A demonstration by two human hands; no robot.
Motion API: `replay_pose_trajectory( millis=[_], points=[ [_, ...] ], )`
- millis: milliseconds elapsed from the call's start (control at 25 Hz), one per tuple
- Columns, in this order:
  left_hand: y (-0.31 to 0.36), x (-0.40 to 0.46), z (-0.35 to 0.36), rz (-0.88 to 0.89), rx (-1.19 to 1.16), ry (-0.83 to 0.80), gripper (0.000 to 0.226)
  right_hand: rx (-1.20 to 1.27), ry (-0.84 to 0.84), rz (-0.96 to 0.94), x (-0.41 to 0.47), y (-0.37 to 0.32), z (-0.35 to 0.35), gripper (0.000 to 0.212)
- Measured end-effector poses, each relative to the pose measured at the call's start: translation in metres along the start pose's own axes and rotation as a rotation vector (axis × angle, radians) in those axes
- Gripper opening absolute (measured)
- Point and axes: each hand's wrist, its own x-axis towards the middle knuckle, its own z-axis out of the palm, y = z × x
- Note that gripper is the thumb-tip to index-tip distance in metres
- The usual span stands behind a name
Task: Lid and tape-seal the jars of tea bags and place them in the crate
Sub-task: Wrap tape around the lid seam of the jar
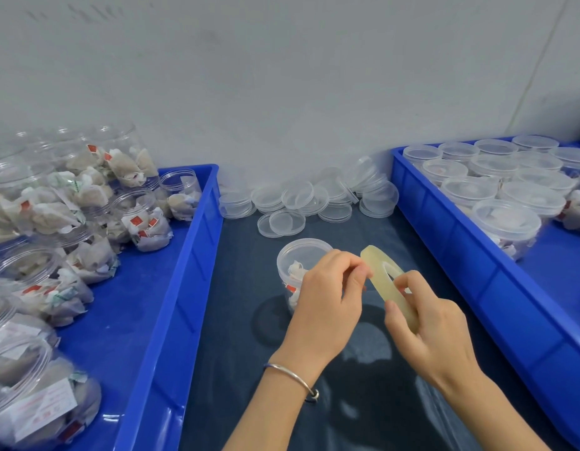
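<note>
Nearest the camera, two bare forearms reached forward over the dark tabletop (363, 402), the left wrist wearing a thin metal bangle (293, 379). At the far left, a blue crate (171, 320) held open, unlidded jars of tea bags (145, 219), some upright and some tipped on their sides. Between the crates, a single lidded jar (296, 265) stood upright on the tabletop, tea bags visible through its clear wall, partly hidden behind the left hand (327, 297). That hand had its thumb and forefinger pressed together in a pinch at the near edge of the tape roll (384, 275), seemingly on the tape's loose end, though the clear strip itself could not be made out. The yellowish roll was held tilted above the tabletop, just right of the jar, with the right hand (425, 323) curled around its lower part, fingers through and around the ring. Behind them, against the wall, lay a loose heap of clear lids (301, 196), some stacked, some leaning. At the right, a second blue crate (461, 255) held lidded jars (506, 222) standing upright in rows.
</note>
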Motion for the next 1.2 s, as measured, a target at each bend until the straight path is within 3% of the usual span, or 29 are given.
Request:
replay_pose_trajectory(
  millis=[120, 240, 440, 560, 680, 800, 920, 1200],
  points=[
    [0.0, -0.002, -0.003, -0.081, -0.122, -0.049, 0.013, 0.011, -0.03, 0.022, 0.0, -0.002, -0.002, 0.035],
    [-0.001, -0.001, -0.004, -0.098, -0.107, 0.001, 0.013, -0.012, -0.039, 0.012, -0.002, -0.004, -0.003, 0.043],
    [-0.002, 0.002, -0.012, 0.16, 0.01, 0.244, 0.013, -0.019, -0.108, 0.023, 0.008, -0.001, -0.005, 0.044],
    [-0.02, -0.009, -0.024, 0.072, -0.107, 0.34, 0.016, -0.135, -0.138, -0.052, 0.019, 0.003, -0.013, 0.058],
    [-0.049, -0.031, -0.023, -0.037, -0.115, 0.43, 0.017, -0.413, -0.198, -0.222, 0.021, 0.002, -0.003, 0.05],
    [-0.071, -0.047, -0.013, -0.152, -0.184, 0.511, 0.018, -0.586, -0.166, -0.259, 0.025, 0.001, 0.013, 0.047],
    [-0.082, -0.046, -0.008, -0.196, -0.345, 0.505, 0.008, -0.677, -0.088, -0.32, 0.031, 0.004, 0.023, 0.048],
    [-0.089, -0.036, -0.006, -0.178, -0.588, 0.465, 0.01, -0.708, 0.009, -0.399, 0.042, 0.011, 0.031, 0.047]
  ],
)
